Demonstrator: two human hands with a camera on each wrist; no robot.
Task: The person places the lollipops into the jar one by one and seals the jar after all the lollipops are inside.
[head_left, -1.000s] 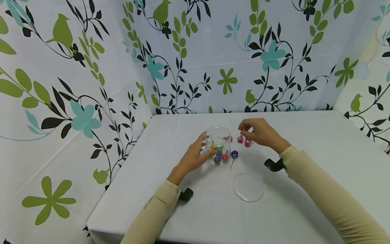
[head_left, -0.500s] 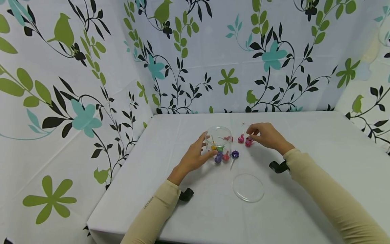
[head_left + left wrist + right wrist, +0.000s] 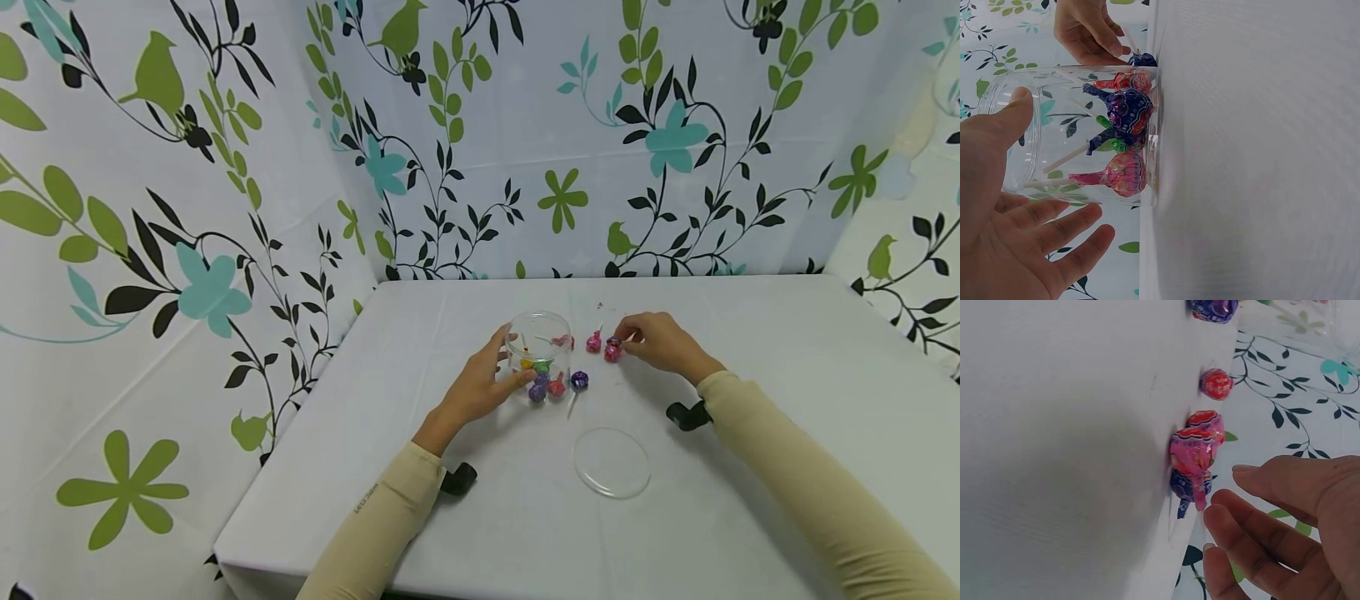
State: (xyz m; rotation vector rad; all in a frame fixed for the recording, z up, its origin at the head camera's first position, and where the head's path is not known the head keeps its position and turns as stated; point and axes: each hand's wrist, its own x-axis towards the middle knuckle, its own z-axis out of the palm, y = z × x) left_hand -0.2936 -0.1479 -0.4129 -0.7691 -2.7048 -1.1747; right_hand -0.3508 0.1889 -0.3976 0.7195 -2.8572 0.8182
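Observation:
In the head view, my left hand [image 3: 480,379] holds a clear jar [image 3: 551,329] standing upright on the table. Its thumb lies along one side; the fingers spread round the other. Inside are several wrapped lollipops, among them a purple one [image 3: 1129,109] and a pink one [image 3: 1127,175]. My right hand [image 3: 660,342] is beside a small cluster of lollipops right of the jar. The right wrist view has its thumb and fingertips apart, close to the wrapper tail of a pink lollipop [image 3: 1192,451]. A purple lollipop [image 3: 1190,485] lies against that one.
A round clear lid [image 3: 611,492] lies flat nearer the front. Between it and the jar rests a purple lollipop [image 3: 579,381], its white stick pointing forward. Another pink lollipop [image 3: 594,342] sits left of the cluster. Patterned cloth [image 3: 480,192] hangs behind the white table [image 3: 712,542].
My right hand has moved right and lowered from above the pink lollipops to beside the cluster, uncovering more of them. The left hand and jar stay in place.

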